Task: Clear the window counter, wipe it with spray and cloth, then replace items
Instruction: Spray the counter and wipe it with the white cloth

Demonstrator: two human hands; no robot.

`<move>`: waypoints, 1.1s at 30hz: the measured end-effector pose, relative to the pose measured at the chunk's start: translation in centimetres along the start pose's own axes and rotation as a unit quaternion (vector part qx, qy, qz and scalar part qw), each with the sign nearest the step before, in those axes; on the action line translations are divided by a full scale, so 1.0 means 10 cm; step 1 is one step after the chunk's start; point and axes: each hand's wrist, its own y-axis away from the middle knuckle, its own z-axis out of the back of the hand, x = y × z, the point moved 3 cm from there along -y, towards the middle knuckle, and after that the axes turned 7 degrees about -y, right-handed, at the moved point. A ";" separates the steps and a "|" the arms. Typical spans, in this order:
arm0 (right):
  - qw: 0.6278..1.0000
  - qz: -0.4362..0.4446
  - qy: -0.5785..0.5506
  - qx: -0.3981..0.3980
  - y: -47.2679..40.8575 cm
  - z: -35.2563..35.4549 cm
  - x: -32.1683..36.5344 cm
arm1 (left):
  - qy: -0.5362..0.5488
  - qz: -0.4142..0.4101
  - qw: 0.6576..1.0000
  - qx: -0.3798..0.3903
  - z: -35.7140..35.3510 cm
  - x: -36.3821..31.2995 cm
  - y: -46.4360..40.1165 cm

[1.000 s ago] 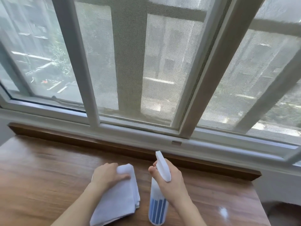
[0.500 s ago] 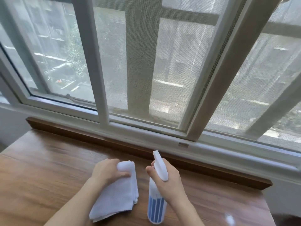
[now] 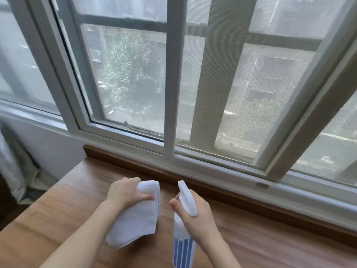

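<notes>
A folded white cloth (image 3: 138, 219) hangs over the wooden window counter (image 3: 63, 215), and my left hand (image 3: 125, 192) grips its upper end. My right hand (image 3: 195, 215) holds a white spray bottle (image 3: 182, 248) with blue vertical stripes, fingers round its neck below the white trigger head (image 3: 186, 197). The nozzle points away from me toward the window. Both hands are near the middle of the counter, side by side, a short gap between them.
A dark wooden lip (image 3: 146, 167) runs along the counter's back edge under the white window frame (image 3: 212, 165). The counter's left end (image 3: 58, 188) drops off beside a white wall and a pale curtain (image 3: 13, 167).
My view has swung to the left, bringing the counter's left end and the curtain into sight. Both hands keep the same hold on cloth and bottle.
</notes>
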 end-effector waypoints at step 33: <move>0.991 -0.131 0.033 0.007 -0.59 -2.52 0.64 | 0.031 0.037 0.999 0.024 0.31 2.96 -0.51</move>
